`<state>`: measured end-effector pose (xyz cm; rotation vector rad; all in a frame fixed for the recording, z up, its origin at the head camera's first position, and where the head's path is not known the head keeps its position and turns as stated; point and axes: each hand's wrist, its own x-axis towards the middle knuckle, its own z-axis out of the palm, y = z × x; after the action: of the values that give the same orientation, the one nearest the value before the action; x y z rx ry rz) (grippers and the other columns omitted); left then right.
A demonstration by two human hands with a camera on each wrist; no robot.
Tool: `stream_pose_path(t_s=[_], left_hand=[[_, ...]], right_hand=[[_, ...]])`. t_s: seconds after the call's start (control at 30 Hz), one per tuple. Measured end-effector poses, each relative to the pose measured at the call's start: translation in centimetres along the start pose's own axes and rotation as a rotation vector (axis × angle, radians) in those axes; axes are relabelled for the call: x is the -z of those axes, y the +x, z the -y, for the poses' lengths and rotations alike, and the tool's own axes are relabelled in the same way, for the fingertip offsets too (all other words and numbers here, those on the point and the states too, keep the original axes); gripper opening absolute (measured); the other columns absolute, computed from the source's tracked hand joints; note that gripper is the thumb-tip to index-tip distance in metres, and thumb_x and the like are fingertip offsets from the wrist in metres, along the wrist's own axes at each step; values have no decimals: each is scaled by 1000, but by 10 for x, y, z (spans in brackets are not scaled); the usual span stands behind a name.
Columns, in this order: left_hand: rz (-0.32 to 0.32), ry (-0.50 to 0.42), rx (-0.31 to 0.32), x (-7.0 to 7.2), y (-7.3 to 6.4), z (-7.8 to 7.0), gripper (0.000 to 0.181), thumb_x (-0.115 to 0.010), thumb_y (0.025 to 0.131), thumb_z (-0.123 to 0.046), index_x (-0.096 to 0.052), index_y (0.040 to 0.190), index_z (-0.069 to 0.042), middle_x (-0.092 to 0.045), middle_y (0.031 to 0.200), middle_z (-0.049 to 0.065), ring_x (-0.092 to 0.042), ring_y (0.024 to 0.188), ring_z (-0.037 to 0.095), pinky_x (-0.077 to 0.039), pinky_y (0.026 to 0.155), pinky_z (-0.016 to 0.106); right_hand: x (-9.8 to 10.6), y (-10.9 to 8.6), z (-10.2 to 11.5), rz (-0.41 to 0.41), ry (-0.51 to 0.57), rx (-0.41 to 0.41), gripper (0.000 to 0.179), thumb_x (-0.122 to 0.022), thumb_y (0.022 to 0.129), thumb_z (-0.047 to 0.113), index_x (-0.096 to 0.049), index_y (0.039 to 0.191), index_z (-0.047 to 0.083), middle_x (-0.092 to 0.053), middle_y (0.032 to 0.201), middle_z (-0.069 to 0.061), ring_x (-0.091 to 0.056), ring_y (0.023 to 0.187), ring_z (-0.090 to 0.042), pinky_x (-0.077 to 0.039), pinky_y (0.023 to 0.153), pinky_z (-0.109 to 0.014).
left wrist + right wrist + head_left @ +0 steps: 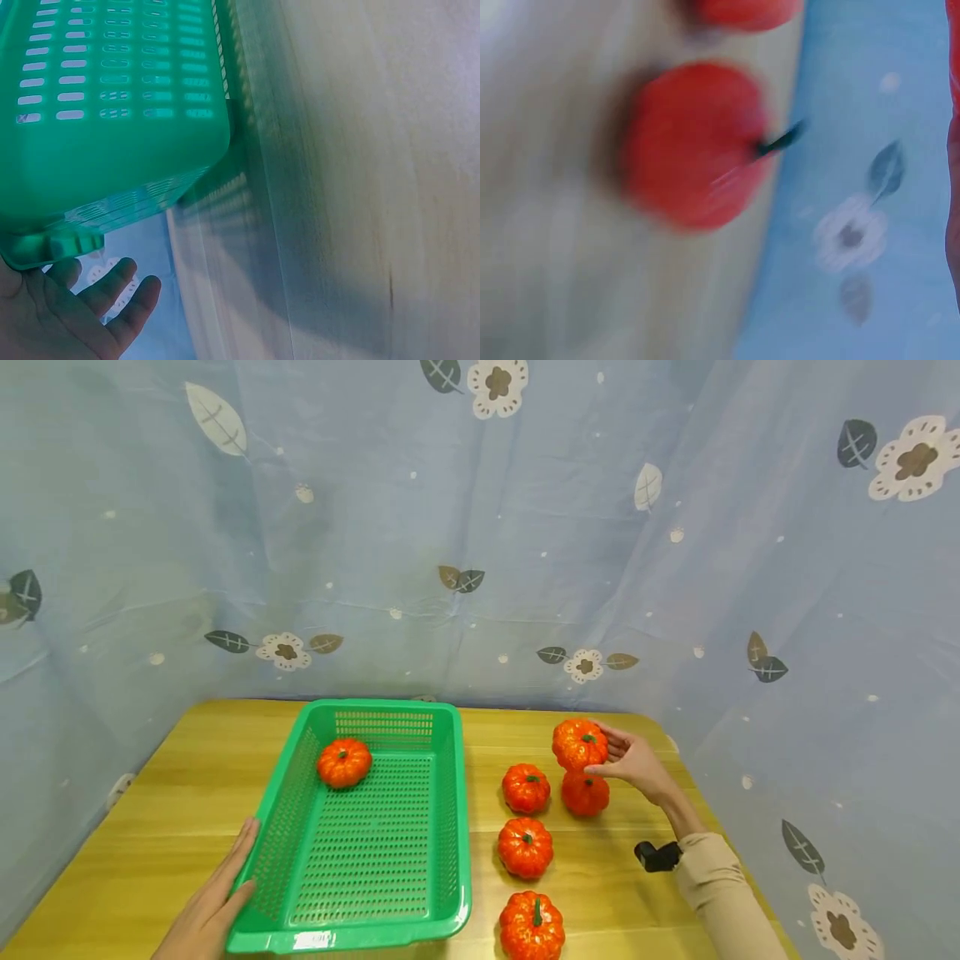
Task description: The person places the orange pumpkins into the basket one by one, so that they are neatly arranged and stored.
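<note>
An orange toy pumpkin is held between the thumb and fingers of my right hand, raised over another pumpkin on the table's right side. In the right wrist view, only a strip of a finger and a bit of the held pumpkin show at the edge. A green perforated plastic basket stands left of centre with one pumpkin in its far left corner. My left hand lies along the basket's left rim, its fingers loosely spread at the outer edge in the left wrist view.
Three more pumpkins form a column right of the basket: a far one, a middle one and a near one. The wooden table ends against a blue floral curtain at the back and sides.
</note>
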<state>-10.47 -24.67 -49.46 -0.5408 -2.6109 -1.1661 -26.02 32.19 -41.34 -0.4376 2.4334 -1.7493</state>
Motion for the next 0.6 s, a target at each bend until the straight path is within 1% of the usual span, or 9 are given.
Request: stream_pose_path(t_s=[0.07, 0.17, 0.27, 0.33, 0.4, 0.5, 0.6], left_hand=[[11, -7, 26, 0, 0, -3, 66, -43, 100, -3, -7, 155, -10, 4, 154, -24, 2, 132, -19, -5, 93, -5], [28, -7, 69, 0, 0, -8, 65, -41, 102, -8, -5, 155, -13, 3, 157, -13, 4, 131, -20, -3, 92, -5], [36, -4, 98, 1, 0, -13, 63, -39, 103, -11, -4, 155, -15, 0, 158, 2, 4, 130, -20, 0, 93, -4], [39, -9, 121, 1, -1, -15, 62, -39, 104, -12, -4, 155, -16, -2, 159, 8, 4, 129, -20, 0, 92, -3], [40, -10, 141, 2, -1, -17, 61, -38, 104, -14, -4, 156, -17, -3, 159, 10, 4, 129, -20, 1, 93, -3], [47, -17, 163, 4, -1, -19, 61, -38, 105, -16, -4, 156, -19, -3, 159, 10, 4, 128, -21, 1, 92, -3], [40, -15, 158, 5, -2, -21, 61, -38, 105, -15, -5, 156, -17, -3, 159, 11, 4, 129, -20, 0, 93, -3]], right_hand=[[-8, 19, 17, 25, 4, 41, 85, -81, 75, 3, -35, 146, -3, -40, 143, -28, -54, 121, -27, -52, 89, -32], [-21, 46, 42, 56, 16, 96, 83, -82, 73, 2, -38, 144, -2, -44, 140, -27, -55, 120, -28, -52, 89, -32], [-37, 68, 62, 86, 46, 117, 82, -82, 73, 2, -41, 144, 2, -47, 139, -23, -55, 121, -28, -51, 90, -33], [-50, 82, 71, 107, 67, 131, 82, -82, 72, 1, -43, 144, 4, -49, 139, -22, -54, 121, -29, -51, 91, -34], [-63, 94, 78, 125, 80, 145, 80, -82, 73, 0, -44, 143, 5, -51, 138, -20, -55, 121, -29, -51, 91, -34], [-84, 109, 88, 144, 99, 173, 77, -81, 72, -2, -47, 141, 4, -53, 136, -20, -56, 119, -29, -51, 91, -35], [-102, 120, 96, 163, 115, 183, 75, -80, 72, -4, -49, 140, 3, -55, 133, -20, -58, 117, -29, -51, 91, -35]])
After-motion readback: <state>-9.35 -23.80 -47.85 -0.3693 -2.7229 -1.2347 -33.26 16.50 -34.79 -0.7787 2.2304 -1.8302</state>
